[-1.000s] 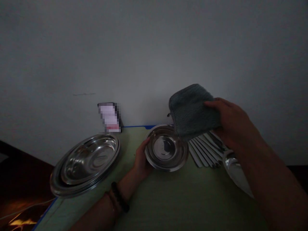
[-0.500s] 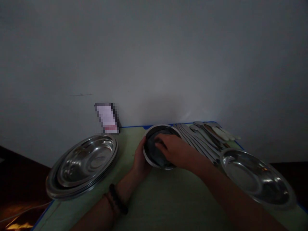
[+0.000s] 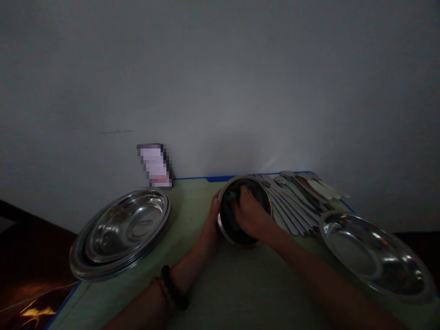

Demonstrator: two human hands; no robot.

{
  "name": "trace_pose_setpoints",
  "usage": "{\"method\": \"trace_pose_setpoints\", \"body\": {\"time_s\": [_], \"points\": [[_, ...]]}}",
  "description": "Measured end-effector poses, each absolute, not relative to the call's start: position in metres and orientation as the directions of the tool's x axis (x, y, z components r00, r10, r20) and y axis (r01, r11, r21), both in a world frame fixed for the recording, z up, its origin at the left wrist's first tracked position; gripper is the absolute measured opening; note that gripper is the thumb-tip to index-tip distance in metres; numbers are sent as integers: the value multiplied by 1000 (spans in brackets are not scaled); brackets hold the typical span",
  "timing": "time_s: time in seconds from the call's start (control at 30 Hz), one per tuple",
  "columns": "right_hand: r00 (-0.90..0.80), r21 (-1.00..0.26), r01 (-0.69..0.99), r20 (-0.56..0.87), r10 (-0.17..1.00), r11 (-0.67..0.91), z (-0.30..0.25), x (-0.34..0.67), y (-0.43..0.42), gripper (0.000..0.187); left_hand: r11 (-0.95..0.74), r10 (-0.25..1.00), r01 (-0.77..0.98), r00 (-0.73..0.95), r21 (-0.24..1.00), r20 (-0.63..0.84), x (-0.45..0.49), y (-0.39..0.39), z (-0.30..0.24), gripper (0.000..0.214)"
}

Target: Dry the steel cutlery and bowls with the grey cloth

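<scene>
A round metal bowl (image 3: 221, 224) is tilted toward me over the middle of the table. My left hand (image 3: 212, 219) grips its left side, with the fingers mostly hidden behind the bowl. Inside the bowl, my right hand (image 3: 252, 211) presses a dark grey cloth (image 3: 231, 215) against the inner wall. The fingers are bent around the cloth, and their tips are partly hidden in the dark interior.
Stacked shallow metal bowls (image 3: 120, 229) stand at the left. Several forks, knives and spoons (image 3: 292, 206) lie at the back right, behind another shallow metal bowl (image 3: 374, 256). A phone (image 3: 154, 166) leans on the wall (image 3: 220, 82) behind the green table (image 3: 192, 197).
Both hands and the bowl have shifted a little to the right. My right hand has moved deeper into the bowl with the cloth, and the bowl's opening faces me more.
</scene>
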State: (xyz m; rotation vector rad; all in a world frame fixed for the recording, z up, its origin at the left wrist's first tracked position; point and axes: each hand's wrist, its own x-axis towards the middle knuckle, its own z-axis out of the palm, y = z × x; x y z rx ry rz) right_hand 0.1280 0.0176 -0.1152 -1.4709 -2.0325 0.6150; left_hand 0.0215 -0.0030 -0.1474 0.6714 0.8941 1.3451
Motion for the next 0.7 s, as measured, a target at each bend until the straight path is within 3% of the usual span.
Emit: {"method": "trace_pose_setpoints", "body": {"time_s": [0.07,0.13,0.23,0.37,0.47,0.57,0.7], "points": [[-267,-803,516,180,947,298,-110,125,15,21,189,980,-555,52,810,-193,21,-4,-148,47],[-318,-858,387,221,922,339,-108,121,12,21,252,966,-570,101,782,-238,21,-5,-147,50],[-442,-855,326,238,865,402,-110,120,9,27,270,959,-585,94,765,-266,19,-4,-145,53],[-651,-791,366,159,742,491,-113,126,8,31,251,959,-597,47,762,-279,15,-1,-142,46],[-721,-674,490,41,691,552,-107,132,2,32,221,959,-571,-18,790,-281,12,1,-142,39],[-672,-428,684,-54,739,591,-101,138,-6,35,125,953,-570,-158,812,-258,11,5,-144,41],[-455,-113,880,79,887,462,-102,142,-6,30,-77,944,-603,-299,794,-136,10,11,-149,43]]}}
